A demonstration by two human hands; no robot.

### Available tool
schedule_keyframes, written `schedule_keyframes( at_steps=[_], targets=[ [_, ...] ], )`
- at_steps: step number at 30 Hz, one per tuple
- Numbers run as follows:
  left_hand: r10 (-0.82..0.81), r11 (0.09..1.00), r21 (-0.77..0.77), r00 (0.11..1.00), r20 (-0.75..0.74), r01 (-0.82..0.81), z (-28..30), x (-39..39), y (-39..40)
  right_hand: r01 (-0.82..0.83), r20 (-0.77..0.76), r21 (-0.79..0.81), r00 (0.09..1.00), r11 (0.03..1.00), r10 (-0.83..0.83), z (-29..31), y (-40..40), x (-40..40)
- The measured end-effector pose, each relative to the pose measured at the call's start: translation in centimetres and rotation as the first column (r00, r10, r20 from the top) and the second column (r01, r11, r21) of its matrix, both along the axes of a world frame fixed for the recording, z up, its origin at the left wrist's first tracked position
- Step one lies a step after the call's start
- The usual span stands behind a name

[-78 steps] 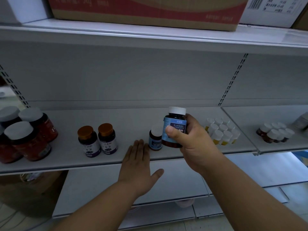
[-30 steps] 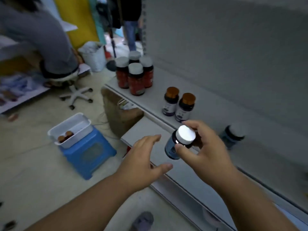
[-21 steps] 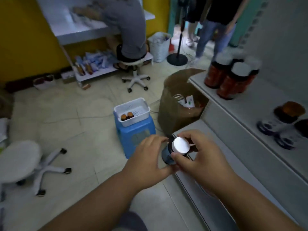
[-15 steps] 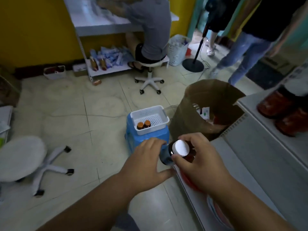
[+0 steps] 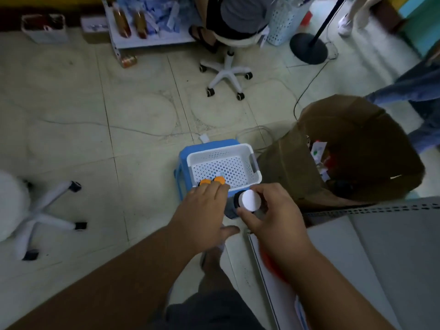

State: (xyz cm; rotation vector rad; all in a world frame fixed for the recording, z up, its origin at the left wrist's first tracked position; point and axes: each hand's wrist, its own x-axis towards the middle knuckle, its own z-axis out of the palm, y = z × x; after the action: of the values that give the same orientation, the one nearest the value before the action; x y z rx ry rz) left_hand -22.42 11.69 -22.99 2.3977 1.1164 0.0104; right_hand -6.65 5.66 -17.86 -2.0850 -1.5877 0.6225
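Bottle [image 5: 250, 201] pinched only near its cap by your right hand [image 5: 273, 219] could slip short of the basket [image 5: 221, 150] at centre frame (left hand [image 5: 202, 210] hovers flat, holding nothing).

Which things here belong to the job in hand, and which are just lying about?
Job in hand: white-capped bottle, gripped by the right hand; left hand, fingers relaxed, beside it; white basket on the blue stool; two orange-capped bottles inside it.

Lying about: brown bag; swivel stool; stand base.
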Motion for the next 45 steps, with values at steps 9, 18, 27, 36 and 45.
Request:
schedule_keyframes(
  at_steps=[9, 18, 27, 36, 45],
  targets=[
    [-0.002, 1.000, -0.029, 0.986, -0.169, -0.003, -14.9, 5.8, 6.8, -0.121, 0.149, -0.090, 0.980, 0.989, 0.133, -17.1, 10.7, 7.1],
    [0.038, 0.997, 0.074, 0.991, -0.132, -0.028, -20.3, 5.7, 6.6, -0.295, 0.055, -0.336, 0.942, 0.894, 0.332, -26.3, 13.4, 7.8],
    [0.071, 0.997, 0.047, 0.986, -0.152, -0.064, -20.0, 6.1, 6.4, -0.248, 0.050, -0.359, 0.958, 0.900, 0.284, -25.6, 13.7, 7.7],
    [-0.037, 0.999, 0.025, 0.995, -0.095, 0.040, -3.6, 5.1, 6.0, -0.136, 0.115, -0.041, 0.983, 0.990, 0.140, -1.6, 8.6, 5.0],
    [-0.381, 0.910, 0.268, 0.893, 0.240, 0.316, 14.5, 4.2, -2.5, 0.237, 0.272, 0.247, 0.914, 0.940, -0.302, 21.3, -8.6, -2.8]
  ],
)
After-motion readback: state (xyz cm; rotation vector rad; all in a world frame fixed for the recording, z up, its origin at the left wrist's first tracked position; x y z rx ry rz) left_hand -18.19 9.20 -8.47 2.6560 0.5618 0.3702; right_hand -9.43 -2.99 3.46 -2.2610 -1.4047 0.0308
